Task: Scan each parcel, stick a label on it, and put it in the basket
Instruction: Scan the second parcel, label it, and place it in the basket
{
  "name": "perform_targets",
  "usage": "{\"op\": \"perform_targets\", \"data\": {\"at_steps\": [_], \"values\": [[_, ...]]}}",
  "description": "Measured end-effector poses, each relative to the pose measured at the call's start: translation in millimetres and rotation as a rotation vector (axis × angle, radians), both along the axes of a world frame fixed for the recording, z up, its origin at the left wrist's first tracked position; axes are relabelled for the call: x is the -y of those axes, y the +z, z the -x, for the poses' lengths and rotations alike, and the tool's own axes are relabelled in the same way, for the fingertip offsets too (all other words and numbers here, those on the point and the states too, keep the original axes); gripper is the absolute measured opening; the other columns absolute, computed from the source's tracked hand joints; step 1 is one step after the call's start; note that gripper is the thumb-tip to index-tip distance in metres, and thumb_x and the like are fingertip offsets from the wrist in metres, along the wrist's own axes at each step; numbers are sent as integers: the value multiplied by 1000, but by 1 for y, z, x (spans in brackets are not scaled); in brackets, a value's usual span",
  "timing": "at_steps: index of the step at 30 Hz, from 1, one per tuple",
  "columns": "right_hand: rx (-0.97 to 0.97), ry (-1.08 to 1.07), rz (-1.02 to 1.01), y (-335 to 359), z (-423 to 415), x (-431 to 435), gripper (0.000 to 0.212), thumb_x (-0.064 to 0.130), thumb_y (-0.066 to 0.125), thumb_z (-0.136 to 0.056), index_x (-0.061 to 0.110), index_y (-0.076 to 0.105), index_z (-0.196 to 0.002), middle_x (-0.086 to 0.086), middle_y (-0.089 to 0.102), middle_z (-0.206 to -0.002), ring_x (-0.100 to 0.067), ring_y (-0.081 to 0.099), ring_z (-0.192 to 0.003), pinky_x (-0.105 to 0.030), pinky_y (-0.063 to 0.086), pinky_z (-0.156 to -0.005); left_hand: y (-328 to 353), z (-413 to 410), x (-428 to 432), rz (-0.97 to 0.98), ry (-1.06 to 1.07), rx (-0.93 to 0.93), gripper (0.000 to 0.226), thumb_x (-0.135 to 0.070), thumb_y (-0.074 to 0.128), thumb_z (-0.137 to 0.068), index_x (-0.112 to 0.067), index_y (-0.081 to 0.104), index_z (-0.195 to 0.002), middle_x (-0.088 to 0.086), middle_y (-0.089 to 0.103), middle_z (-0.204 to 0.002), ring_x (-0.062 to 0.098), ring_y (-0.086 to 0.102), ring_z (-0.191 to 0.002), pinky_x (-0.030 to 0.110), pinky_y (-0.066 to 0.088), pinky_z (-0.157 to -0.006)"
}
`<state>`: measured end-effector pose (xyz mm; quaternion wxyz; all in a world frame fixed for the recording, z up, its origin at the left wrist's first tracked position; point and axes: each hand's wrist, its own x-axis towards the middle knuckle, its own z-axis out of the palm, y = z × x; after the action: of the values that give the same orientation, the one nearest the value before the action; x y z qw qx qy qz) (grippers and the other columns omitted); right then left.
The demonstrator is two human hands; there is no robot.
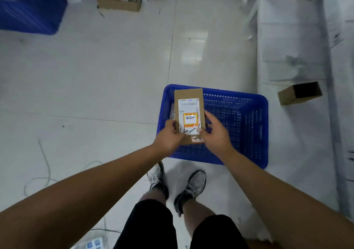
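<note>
Holding a flat brown cardboard parcel [188,114] over the blue perforated plastic basket [239,118], the left hand [169,136] and right hand [215,132] grip its lower edges. An orange-framed label [190,119] seems already stuck; next, lower and release.

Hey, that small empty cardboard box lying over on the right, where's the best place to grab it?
Take the small cardboard box across its two long side walls, coming from above. It lies on its side with the open, dark mouth facing up and right, so the flat brown panels give fingers parallel faces. Pinching the open rim would probably crush it.
</note>
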<state>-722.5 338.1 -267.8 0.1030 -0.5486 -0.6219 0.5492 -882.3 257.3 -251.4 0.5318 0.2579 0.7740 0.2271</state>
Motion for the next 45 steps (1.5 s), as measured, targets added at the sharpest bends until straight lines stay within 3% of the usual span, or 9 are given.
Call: {"op": "perform_targets", "data": {"at_steps": [3,9,13,16,21,26,30,38,45], "values": [[29,13,-1,-67,13,-25,64,1,68,-96,28,49,-151,15,62,-130,-1,59,-114,-6,53,-83,-66,12,-28,5,-15,-1,60,-30,64,-94,-20,36,-146,2,64,-137,24,67,-112,45,57,-99],[53,-89,92,-216,42,-55,62,0,66,-98,25,48,-152,13,61,-125,14,58,-97,-1,51,-78,-217,39,-66,25,-77,20,66,-27,63,-98,-19,28,-153,3,61,-141,23,66,-109,43,57,-97],[54,-140,124,-319,59,-70,66,4,67,-99,25,43,-156,3,62,-140,-1,60,-111,-18,55,-93,-319,57,-94,46,-53,37,61,-21,63,-100,-17,32,-151,7,59,-146,27,63,-122,38,53,-98],[65,-170,132,-384,67,-87,64,3,67,-99,25,44,-154,4,62,-134,0,59,-107,-7,53,-79,-384,63,-118,72,-8,51,59,-20,63,-99,-17,34,-150,7,61,-142,28,65,-120,39,54,-95],[93,-181,137,-460,68,-109,60,9,68,-98,26,48,-152,0,62,-140,-14,60,-118,-44,54,-106,-453,57,-143,130,78,27,49,-17,63,-97,-11,43,-142,7,63,-135,30,65,-117,37,56,-91],[94,-169,141,-492,60,-107,57,19,67,-101,34,47,-152,12,64,-137,9,59,-109,-15,57,-87,-479,53,-144,95,16,-57,48,-26,58,-96,-18,54,-143,7,64,-135,27,66,-111,40,58,-93],[84,-245,154,-496,57,-107,49,19,64,-103,36,50,-146,21,64,-123,14,58,-103,-32,57,-97,-482,42,-144,65,-8,-41,47,-23,59,-97,-24,57,-144,6,65,-133,23,67,-110,43,60,-93],[93,-240,136,-488,53,-108,52,18,66,-102,37,49,-147,18,62,-127,-6,61,-115,-35,56,-99,-480,21,-146,155,90,31,59,-19,61,-99,-18,34,-151,4,64,-136,24,66,-113,35,57,-89],[46,-162,316,-500,70,-117,62,10,67,-99,36,46,-152,11,64,-134,-11,61,-123,-18,54,-85,-496,41,-147,243,-6,-59,55,-27,60,-94,-17,46,-147,15,48,-138,35,55,-124,48,53,-103]]}}
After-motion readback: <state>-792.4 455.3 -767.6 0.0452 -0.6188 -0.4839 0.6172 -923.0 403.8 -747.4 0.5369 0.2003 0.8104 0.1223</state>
